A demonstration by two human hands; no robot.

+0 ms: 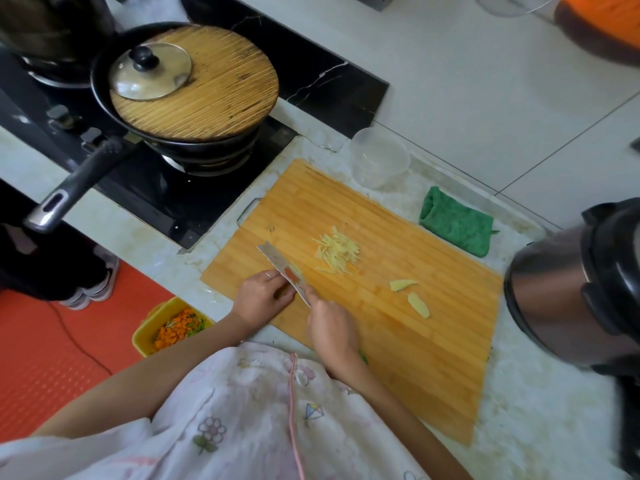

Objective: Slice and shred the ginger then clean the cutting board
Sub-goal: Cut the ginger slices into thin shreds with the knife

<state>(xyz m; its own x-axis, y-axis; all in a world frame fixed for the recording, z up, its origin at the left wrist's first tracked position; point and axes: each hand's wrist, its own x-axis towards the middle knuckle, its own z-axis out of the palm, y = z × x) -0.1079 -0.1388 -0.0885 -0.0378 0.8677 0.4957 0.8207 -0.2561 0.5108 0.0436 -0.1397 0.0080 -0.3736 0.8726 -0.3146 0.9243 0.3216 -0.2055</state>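
A wooden cutting board (398,341) lies on the counter. A pile of shredded ginger (337,251) sits near its middle, and two ginger slices (410,294) lie to the right of it. My right hand (330,329) grips the handle of a cleaver (284,271), whose blade points up and left over the board's left part. My left hand (261,297) is at the blade's left side, fingers touching the flat of the blade, where small bits of ginger stick.
A covered black pan (187,98) sits on the stove at upper left. A clear plastic bowl (379,161) and a green cloth (457,223) lie beyond the board. A steel cooker (571,289) stands at right. A yellow bin (169,323) of scraps sits below the counter edge.
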